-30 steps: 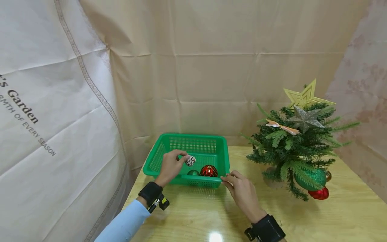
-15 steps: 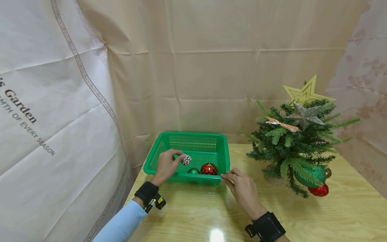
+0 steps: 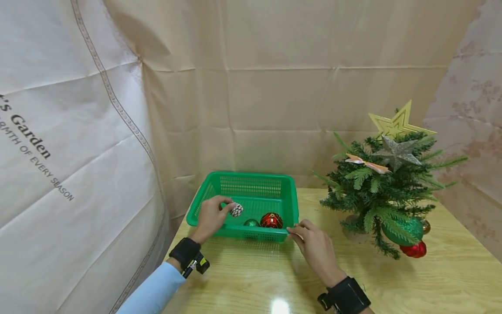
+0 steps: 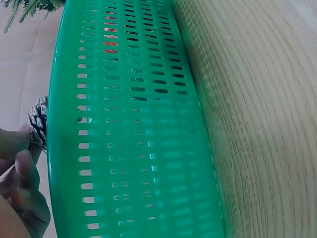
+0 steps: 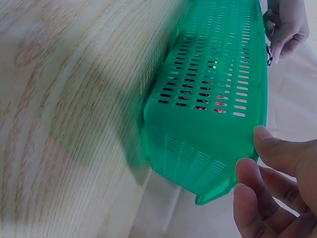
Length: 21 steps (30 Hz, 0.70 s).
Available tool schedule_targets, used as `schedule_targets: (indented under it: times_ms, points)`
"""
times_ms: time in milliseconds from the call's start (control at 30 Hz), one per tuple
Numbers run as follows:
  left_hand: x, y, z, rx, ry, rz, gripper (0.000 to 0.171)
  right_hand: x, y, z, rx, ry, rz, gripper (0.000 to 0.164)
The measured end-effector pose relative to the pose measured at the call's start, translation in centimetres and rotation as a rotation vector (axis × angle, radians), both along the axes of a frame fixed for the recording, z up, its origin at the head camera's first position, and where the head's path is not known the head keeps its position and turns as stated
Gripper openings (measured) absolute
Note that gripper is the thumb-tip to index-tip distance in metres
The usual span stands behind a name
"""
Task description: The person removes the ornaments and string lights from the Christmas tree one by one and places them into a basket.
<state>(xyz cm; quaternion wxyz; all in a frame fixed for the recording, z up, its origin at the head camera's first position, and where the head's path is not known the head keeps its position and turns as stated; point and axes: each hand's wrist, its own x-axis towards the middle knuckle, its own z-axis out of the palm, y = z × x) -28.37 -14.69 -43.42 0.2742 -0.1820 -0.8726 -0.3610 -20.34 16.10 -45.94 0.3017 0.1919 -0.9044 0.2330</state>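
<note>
A pine cone with white-tipped scales [image 3: 236, 209] is pinched between the thumb and fingers of my left hand [image 3: 211, 217], over the front left part of the green plastic basket [image 3: 255, 174]. In the left wrist view the pine cone [image 4: 38, 121] shows just beyond the basket's rim. My right hand [image 3: 313, 248] grips the basket's front right corner, thumb on one side of the rim and fingers on the other in the right wrist view. Inside the basket, a red bauble with dark and gold markings [image 3: 271, 220] lies beside a green glittery bauble [image 3: 252, 223].
A small artificial Christmas tree [image 3: 384, 187] stands on the wooden table [image 3: 243, 279] at the right. It bears a gold star [image 3: 396, 124], a silver star [image 3: 397, 152], a peach bow [image 3: 366, 164], a green bauble [image 3: 405, 231] and a red ornament [image 3: 413, 249]. Cloth hangs behind.
My left hand has moved a little to the left with the pine cone, away from the two baubles. My right hand keeps its hold on the basket corner.
</note>
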Motion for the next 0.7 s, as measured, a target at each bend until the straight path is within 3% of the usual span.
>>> schedule_targets:
  times_ms: [700]
  points:
    - [-0.05, -0.57, -0.16, -0.074, -0.052, 0.007, 0.006, -0.05, 0.11, -0.16, 0.002, 0.011, -0.001, 0.018]
